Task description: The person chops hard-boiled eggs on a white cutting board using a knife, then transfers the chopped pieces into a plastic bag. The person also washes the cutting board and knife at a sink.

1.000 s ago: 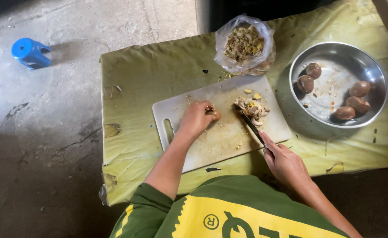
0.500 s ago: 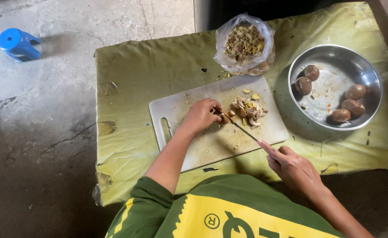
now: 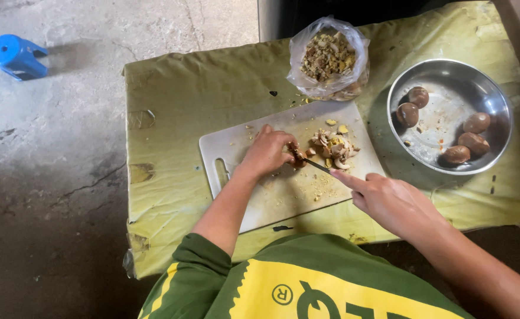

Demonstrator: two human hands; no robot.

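Left hand (image 3: 267,155): fingers curled down and pinched on a small brown egg piece (image 3: 298,157), pressing it to the board; right hand (image 3: 390,198): closed round the handle of a knife (image 3: 316,166), forefinger laid straight along the top, thin dark blade angled up-left with its tip at the held piece.

Cutting board (image 3: 283,189): white plastic, rectangular, rounded corners, slot handle at its left end, surface strewn with pale crumbs; lies aslant at the middle of the table.

Chopped heap (image 3: 334,147): brown, cream and yellow bits, irregular, just right of the left hand's fingertips, on the board.

Plastic bag (image 3: 328,58): clear, crinkled, mouth open, filled with similar chopped bits; stands just beyond the board's far edge.

Metal bowl (image 3: 491,100): round, shiny, shallow; holds five whole brown eggs (image 3: 466,145), smooth and glossy; right of the board, near it.

Table cover (image 3: 201,88): yellow-green sheet, creased, stained, torn in patches.

Stool (image 3: 16,57): blue plastic, on cracked concrete floor, well apart to the left.
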